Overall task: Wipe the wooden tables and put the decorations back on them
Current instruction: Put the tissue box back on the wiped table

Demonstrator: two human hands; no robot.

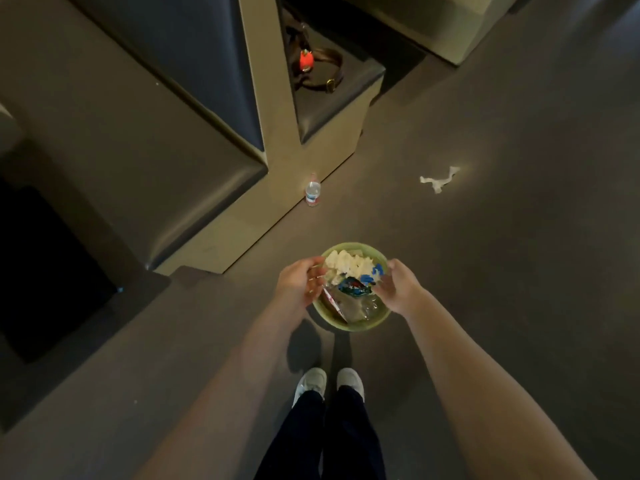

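— What is the person doing at the lower centre of the frame?

— Both hands are reaching over a green bin (349, 325) that is standing on the floor (502, 271) just ahead of the white shoes (313, 382). The left hand (299, 284) is curling its fingers round the edge of a clear plastic wrapper (349, 308) at the bin's left rim. The right hand (398, 287) is lying over the right rim with its fingers bent down among the rubbish; whether it is gripping anything cannot be told.

— And what is lying in the bin?

— Crumpled white paper (349, 265) is sitting at the top, with blue scraps (372, 275) just below it.

— Anything else around?

— A water bottle (312, 192) is standing at the centre, against a bench base. A crumpled tissue (440, 180) is lying on the floor at the right. A red toy (306, 60) is resting on a padded seat (332, 105) at the upper centre.
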